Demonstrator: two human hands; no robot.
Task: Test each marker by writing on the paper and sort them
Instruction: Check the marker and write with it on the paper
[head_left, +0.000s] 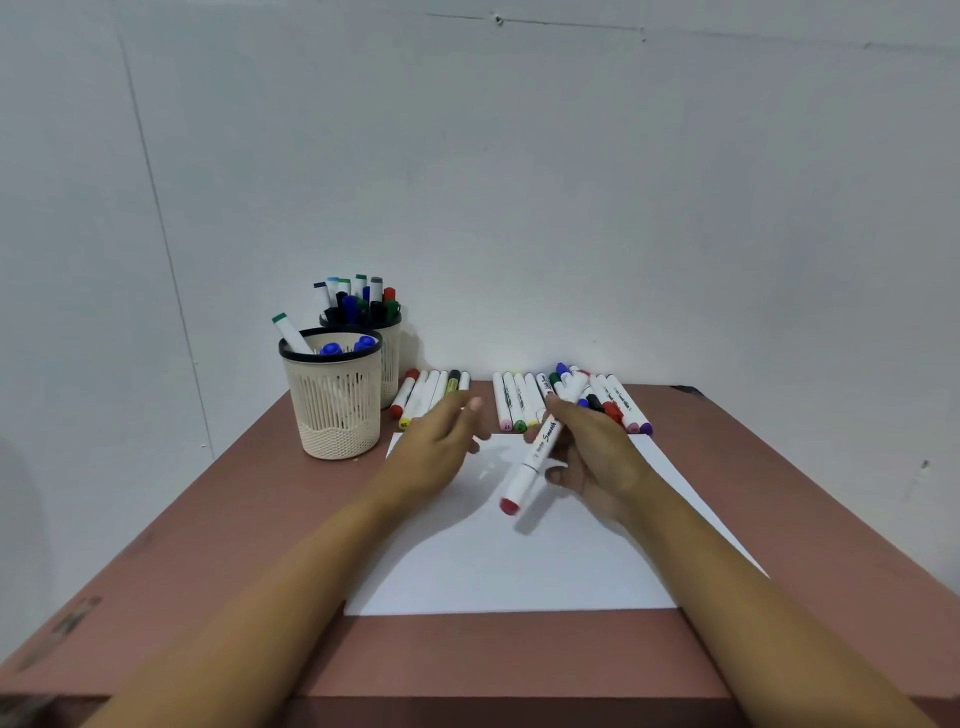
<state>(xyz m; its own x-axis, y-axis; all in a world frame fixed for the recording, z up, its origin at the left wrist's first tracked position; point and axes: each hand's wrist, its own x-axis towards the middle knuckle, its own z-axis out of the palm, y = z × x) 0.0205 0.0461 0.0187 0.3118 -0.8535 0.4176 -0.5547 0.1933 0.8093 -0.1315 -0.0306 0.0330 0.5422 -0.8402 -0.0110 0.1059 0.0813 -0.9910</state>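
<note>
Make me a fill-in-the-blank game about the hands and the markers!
1. The right hand holds a white marker with a ____ cap.
2. The left hand holds ____.
3. The leaning marker in the front cup has a ____ cap.

Missing words: red, nothing, green.

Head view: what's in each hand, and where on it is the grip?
Right hand grips a white marker by its far half, red cap free; left hand holds nothing.
</note>
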